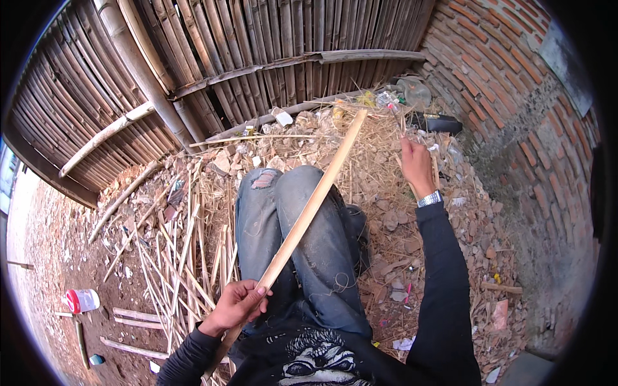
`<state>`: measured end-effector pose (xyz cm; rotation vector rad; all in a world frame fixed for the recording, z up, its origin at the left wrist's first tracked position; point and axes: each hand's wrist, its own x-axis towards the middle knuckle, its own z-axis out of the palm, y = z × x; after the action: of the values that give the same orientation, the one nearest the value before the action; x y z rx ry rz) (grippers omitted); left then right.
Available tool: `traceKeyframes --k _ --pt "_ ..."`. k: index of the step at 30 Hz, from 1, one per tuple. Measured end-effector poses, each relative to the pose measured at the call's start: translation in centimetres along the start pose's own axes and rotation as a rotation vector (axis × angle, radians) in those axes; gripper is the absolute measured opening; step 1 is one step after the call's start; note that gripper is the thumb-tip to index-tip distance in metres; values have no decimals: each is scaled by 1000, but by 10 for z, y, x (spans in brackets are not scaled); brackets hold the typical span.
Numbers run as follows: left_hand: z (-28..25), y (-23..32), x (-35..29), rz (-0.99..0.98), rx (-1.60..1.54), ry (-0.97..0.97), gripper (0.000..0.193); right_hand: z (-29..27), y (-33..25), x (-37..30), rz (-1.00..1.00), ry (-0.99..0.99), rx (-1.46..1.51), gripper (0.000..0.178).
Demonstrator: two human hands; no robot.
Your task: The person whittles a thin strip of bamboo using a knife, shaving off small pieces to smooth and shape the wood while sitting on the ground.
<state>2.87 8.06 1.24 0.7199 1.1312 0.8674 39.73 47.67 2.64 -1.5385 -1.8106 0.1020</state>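
A long, pale split-bamboo strip (315, 199) slants across my jeans-clad knees, its far end reaching over the rubble. Near its lower end my left hand (237, 306) is closed round it, thumb on top. My right hand (417, 166) is stretched out ahead and to the right, apart from the strip, with a metal-banded watch on the wrist. Its fingers are curled closed over the dry straw and debris (386, 132). Thin pale strands show beside those fingers, but I cannot make out what they hold.
Many thin bamboo strips (177, 276) lie heaped to my left. Beyond them is a clear plastic tub with a red lid (82, 300). Broken stones and litter surround my legs. A bamboo wall (270, 38) stands ahead, a brick wall (515, 96) at right, with a black object (438, 123) near its base.
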Motion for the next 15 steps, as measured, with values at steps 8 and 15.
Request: traceKeyframes --k 8,15 --pt "31 37 60 51 -83 -24 30 -29 -151 -143 -402 -626 108 58" --pt "37 41 64 -10 -386 -54 26 -19 -149 -157 -472 -494 45 58"
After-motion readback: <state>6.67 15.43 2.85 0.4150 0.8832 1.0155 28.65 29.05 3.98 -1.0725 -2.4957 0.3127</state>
